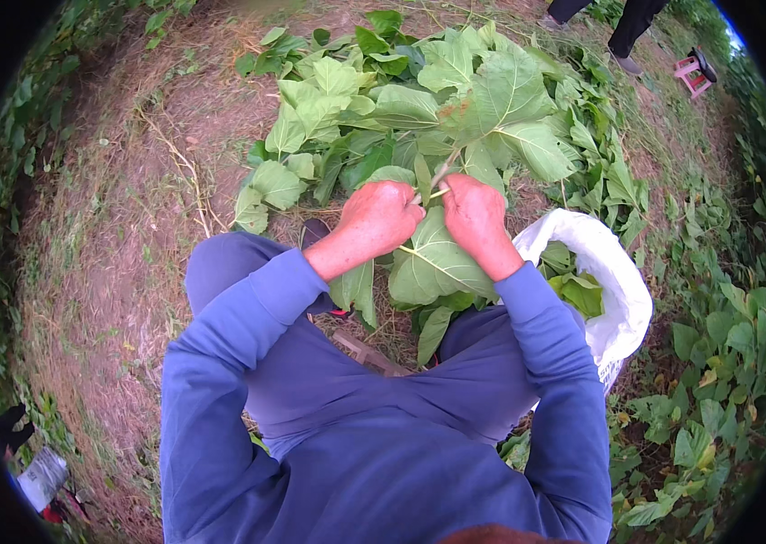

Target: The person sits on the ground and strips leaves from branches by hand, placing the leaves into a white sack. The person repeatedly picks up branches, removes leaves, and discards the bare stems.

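In front of my knees, both hands are closed on one leafy branch (447, 167) with broad, toothed, mulberry-like leaves. My left hand (383, 212) grips the lower stem. Close beside it, on the right, my right hand (475, 214) pinches a pale leaf stalk (437, 194) where it meets the stem. A large leaf (441, 262) hangs below my hands with its veined underside up. Beyond them, a heap of cut leafy branches (356, 115) spreads over the ground. The fingertips are partly hidden behind the fists.
An open white sack (617, 299) with leaves (577, 292) inside stands by my right knee. Bare twigs (182, 163) lie on the straw-strewn ground. At top right are another person's legs (634, 30) and a pink stool (694, 73). Low plants (716, 381) border the right side.
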The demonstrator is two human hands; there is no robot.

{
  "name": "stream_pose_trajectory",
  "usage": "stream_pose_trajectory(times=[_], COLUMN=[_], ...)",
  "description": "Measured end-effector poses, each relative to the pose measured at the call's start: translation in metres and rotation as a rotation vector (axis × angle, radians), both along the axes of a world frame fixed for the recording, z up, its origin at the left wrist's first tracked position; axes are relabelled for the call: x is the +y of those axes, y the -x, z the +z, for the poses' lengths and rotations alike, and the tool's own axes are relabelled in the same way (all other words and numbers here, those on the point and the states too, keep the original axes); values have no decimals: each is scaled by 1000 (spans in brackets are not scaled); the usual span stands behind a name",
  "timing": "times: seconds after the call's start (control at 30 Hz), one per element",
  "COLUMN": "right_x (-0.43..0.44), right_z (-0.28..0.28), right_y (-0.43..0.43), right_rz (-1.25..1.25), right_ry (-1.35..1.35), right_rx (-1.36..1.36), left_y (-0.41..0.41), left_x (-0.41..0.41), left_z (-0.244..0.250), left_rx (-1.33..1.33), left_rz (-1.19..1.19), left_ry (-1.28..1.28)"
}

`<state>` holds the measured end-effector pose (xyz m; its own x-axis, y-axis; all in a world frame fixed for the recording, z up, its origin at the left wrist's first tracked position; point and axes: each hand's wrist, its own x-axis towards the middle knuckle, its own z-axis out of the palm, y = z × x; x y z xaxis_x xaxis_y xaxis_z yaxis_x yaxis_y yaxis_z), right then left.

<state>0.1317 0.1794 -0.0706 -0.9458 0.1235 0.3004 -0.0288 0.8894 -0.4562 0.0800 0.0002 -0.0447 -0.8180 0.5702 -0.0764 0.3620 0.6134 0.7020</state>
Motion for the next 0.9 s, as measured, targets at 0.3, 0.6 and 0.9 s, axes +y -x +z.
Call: stream_pose_trajectory(times=[0.3, 0.6, 0.9], right_x=[28, 2, 13], right_z=[11, 27, 16], right_y=[6, -1, 3], right_rz=[-160, 82, 245], right_ry=[108, -5, -3], right_rx=[60, 292, 278], left_y=[8, -1, -19], left_x=[-6, -1, 2], left_z=[0, -5, -7], left_rx=[-14, 75, 208], left_rz=[2, -33, -150], left_ry=[-6, 70, 165])
